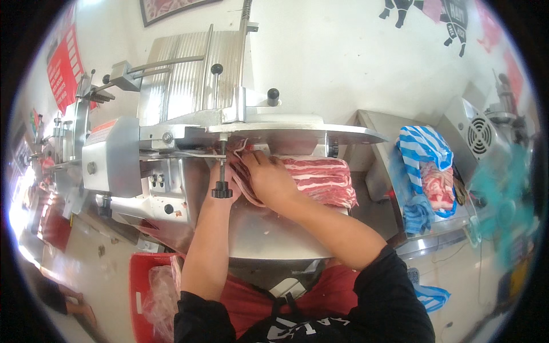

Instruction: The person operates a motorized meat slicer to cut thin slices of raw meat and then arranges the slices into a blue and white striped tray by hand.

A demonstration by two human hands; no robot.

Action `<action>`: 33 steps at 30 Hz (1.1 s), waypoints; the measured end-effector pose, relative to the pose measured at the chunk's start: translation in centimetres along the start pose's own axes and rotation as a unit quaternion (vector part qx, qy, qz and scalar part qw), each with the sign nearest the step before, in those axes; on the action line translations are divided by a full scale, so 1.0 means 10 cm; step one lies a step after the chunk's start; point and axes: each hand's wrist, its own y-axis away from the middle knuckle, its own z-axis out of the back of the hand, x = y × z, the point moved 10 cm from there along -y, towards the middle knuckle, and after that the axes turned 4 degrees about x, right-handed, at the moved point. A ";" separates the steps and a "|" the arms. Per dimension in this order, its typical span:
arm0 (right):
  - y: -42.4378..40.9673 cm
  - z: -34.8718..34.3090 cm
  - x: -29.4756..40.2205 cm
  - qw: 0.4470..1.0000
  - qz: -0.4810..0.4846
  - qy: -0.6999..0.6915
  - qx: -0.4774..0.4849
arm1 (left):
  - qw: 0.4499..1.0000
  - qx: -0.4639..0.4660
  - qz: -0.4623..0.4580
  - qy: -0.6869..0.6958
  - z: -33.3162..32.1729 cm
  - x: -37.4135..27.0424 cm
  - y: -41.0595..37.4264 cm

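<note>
My right hand point(268, 176) grips a folded bundle of thin meat slices point(247, 188) just under the blade side of a metal meat slicer point(283, 128). Against the left side of that bundle is my left hand point(235, 188), partly covered by the slicer's black knob point(221, 190); its fingers are hidden. To the right of my right hand lies a neat stack of streaky red-and-white meat slices point(324, 180). Below my hands spreads the slicer's smooth metal surface point(274, 238), with small scraps on it.
A metal side table point(386, 214) at right bears meat point(437, 184) in a blue-and-white striped bag, a blue cloth point(417, 214) and a teal fan point(506, 193). A red crate point(139, 291) with clear plastic stands low at left. Another person's feet point(85, 311) show at far left.
</note>
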 end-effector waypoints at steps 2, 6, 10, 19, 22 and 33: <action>0.02 0.00 -0.06 0.999 -0.006 0.027 0.018 | 1.000 0.011 0.026 0.000 -0.17 0.02 0.13; 0.05 -0.01 -0.09 0.995 -0.037 0.015 0.092 | 0.998 0.041 0.010 -0.040 -0.33 -0.04 0.23; 0.14 0.01 0.09 0.994 0.044 0.031 0.093 | 0.991 0.023 -0.012 -0.131 -0.20 -0.01 0.11; 0.06 0.24 0.07 0.990 0.048 -0.121 0.049 | 0.992 0.010 -0.037 -0.119 0.04 -0.18 -0.07; -0.04 0.29 -0.06 0.985 0.017 -0.169 -0.029 | 0.991 -0.034 -0.080 -0.101 -0.05 -0.18 -0.05; -0.04 0.06 -0.02 0.994 0.030 -0.095 -0.039 | 0.992 -0.017 -0.077 -0.101 -0.12 -0.19 0.01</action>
